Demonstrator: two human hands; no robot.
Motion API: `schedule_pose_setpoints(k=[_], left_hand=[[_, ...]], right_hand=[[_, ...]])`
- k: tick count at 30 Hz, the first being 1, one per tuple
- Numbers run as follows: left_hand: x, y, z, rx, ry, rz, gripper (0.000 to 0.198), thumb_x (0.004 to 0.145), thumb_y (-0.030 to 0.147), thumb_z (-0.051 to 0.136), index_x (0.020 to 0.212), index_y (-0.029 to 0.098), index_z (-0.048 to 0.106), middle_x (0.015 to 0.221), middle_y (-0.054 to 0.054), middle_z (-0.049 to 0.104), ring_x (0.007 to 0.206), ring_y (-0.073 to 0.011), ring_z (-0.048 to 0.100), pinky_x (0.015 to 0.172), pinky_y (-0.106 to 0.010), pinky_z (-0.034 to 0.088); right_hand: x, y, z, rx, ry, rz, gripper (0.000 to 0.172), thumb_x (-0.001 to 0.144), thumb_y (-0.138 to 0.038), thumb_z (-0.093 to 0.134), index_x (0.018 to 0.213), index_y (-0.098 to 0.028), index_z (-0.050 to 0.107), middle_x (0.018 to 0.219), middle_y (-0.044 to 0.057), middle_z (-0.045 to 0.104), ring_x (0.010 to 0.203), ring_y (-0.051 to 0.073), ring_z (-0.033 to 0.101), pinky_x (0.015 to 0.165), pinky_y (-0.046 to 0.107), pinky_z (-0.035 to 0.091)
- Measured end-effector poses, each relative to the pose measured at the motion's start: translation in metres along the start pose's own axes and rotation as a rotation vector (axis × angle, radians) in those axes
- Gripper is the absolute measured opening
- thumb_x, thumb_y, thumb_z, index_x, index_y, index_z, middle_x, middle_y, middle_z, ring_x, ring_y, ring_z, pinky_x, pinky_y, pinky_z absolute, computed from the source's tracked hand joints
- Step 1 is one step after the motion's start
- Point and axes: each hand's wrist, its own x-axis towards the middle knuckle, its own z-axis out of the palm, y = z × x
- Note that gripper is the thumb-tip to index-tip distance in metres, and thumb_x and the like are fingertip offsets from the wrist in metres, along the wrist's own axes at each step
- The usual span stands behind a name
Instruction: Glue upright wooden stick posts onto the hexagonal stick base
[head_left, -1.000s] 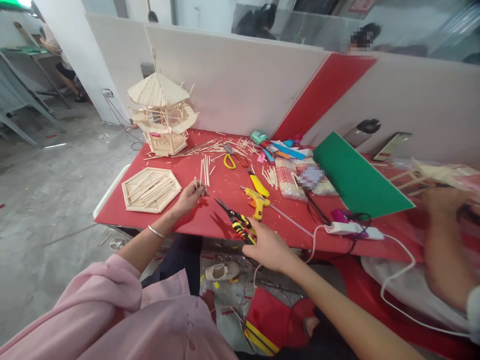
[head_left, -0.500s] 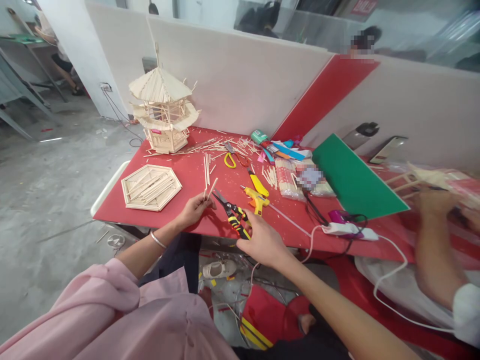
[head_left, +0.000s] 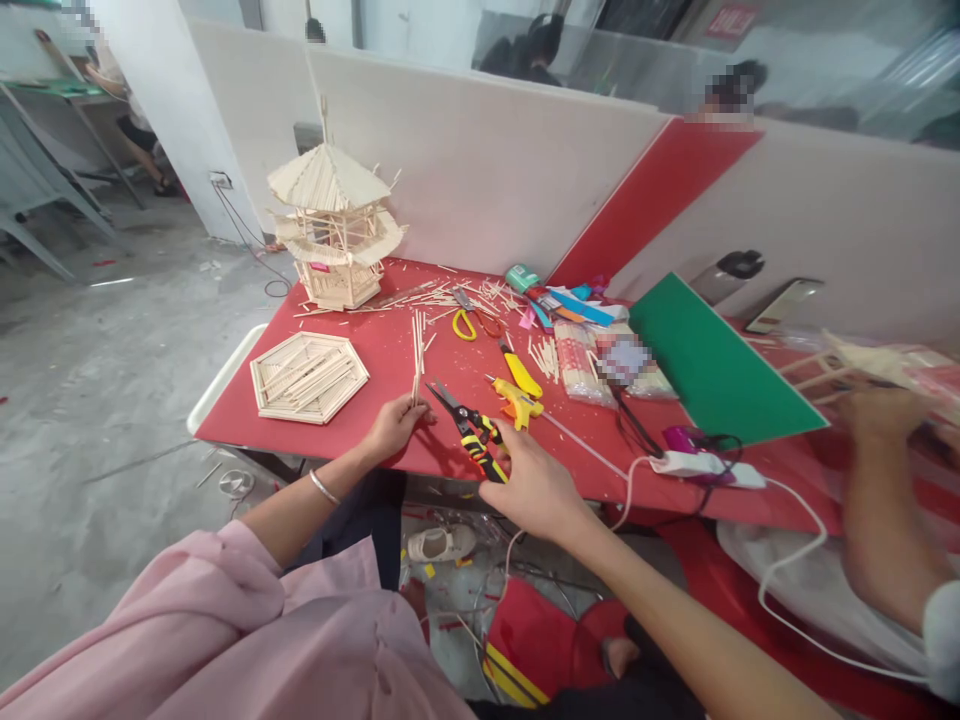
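Note:
My left hand pinches thin wooden sticks over the front edge of the red table; how many it holds I cannot tell. In my right hand are yellow-and-black pruning shears, their blades parted and pointing toward the left hand. The blades are close to the held sticks but look apart from them. Left of my hands lies a flat octagonal stick panel with loose sticks on top. Behind it stands a stick-built pagoda model with a tiered roof.
Yellow-handled scissors, a yellow-handled cutter and a yellow glue gun lie beyond the shears. Packs of sticks, a green board and a power strip are to the right. Another person's arm works at far right.
The sticks in my left hand have come closer together and stand more upright. My right hand still holds the shears near them. The whole view has shifted slightly.

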Motion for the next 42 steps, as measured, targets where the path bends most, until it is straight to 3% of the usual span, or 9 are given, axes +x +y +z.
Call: schedule_pose_setpoints(k=[7, 13, 18, 24, 32, 36, 42], left_hand=[[-0.006, 0.0, 0.009, 0.227, 0.145, 0.077, 0.02, 0.09, 0.028, 0.052, 0.077, 0.016, 0.062, 0.075, -0.004, 0.071, 0.071, -0.0155, 0.067, 0.072, -0.027, 0.053], [-0.011, 0.006, 0.016, 0.434, 0.184, 0.128, 0.018, 0.09, 0.018, 0.049, 0.08, 0.017, 0.063, 0.075, -0.005, 0.07, 0.07, -0.0163, 0.066, 0.069, -0.026, 0.052], [-0.011, 0.001, 0.019, 0.506, 0.193, 0.145, 0.015, 0.089, 0.014, 0.049, 0.089, 0.017, 0.063, 0.08, -0.007, 0.072, 0.072, -0.0177, 0.067, 0.071, -0.027, 0.052], [-0.011, 0.003, 0.017, 0.342, 0.16, 0.117, 0.019, 0.091, 0.022, 0.049, 0.087, 0.017, 0.067, 0.082, -0.007, 0.073, 0.077, -0.0186, 0.068, 0.077, -0.029, 0.053], [-0.004, 0.006, 0.004, -0.016, -0.07, -0.088, 0.035, 0.079, 0.048, 0.068, 0.08, 0.013, 0.069, 0.074, -0.007, 0.072, 0.069, -0.0178, 0.066, 0.074, -0.031, 0.052], [-0.002, 0.008, -0.001, -0.067, -0.173, -0.129, 0.035, 0.078, 0.045, 0.071, 0.086, 0.011, 0.071, 0.071, -0.007, 0.071, 0.067, -0.0162, 0.064, 0.073, -0.031, 0.051], [-0.004, 0.014, -0.003, -0.105, -0.165, -0.138, 0.031, 0.081, 0.043, 0.07, 0.086, 0.012, 0.072, 0.078, -0.009, 0.073, 0.073, -0.0176, 0.067, 0.076, -0.032, 0.052]], right_hand=[[0.0, -0.012, 0.001, -0.025, 0.041, -0.007, 0.076, 0.071, -0.03, 0.062, 0.142, -0.018, 0.04, 0.12, 0.013, 0.062, 0.101, 0.027, 0.062, 0.081, 0.034, 0.043], [0.003, -0.023, -0.002, -0.079, 0.043, -0.007, 0.069, 0.073, -0.03, 0.06, 0.139, -0.017, 0.042, 0.115, 0.013, 0.064, 0.1, 0.028, 0.063, 0.077, 0.034, 0.042], [0.003, -0.022, -0.002, -0.169, 0.08, -0.036, 0.074, 0.073, -0.032, 0.059, 0.142, -0.015, 0.039, 0.121, 0.017, 0.061, 0.109, 0.032, 0.061, 0.082, 0.037, 0.044], [0.005, -0.024, -0.006, -0.211, 0.071, -0.052, 0.076, 0.073, -0.033, 0.059, 0.144, -0.013, 0.038, 0.124, 0.019, 0.06, 0.111, 0.034, 0.06, 0.088, 0.039, 0.044], [0.006, -0.023, -0.01, -0.187, 0.039, -0.021, 0.071, 0.075, -0.035, 0.057, 0.141, -0.015, 0.041, 0.126, 0.017, 0.061, 0.109, 0.033, 0.062, 0.083, 0.038, 0.045], [0.004, -0.016, -0.014, -0.168, 0.04, -0.032, 0.071, 0.075, -0.036, 0.06, 0.141, -0.017, 0.042, 0.126, 0.016, 0.061, 0.111, 0.032, 0.06, 0.084, 0.037, 0.045], [0.003, -0.01, -0.008, -0.124, 0.033, -0.026, 0.069, 0.075, -0.033, 0.06, 0.139, -0.016, 0.041, 0.122, 0.015, 0.062, 0.106, 0.03, 0.061, 0.082, 0.037, 0.044]])
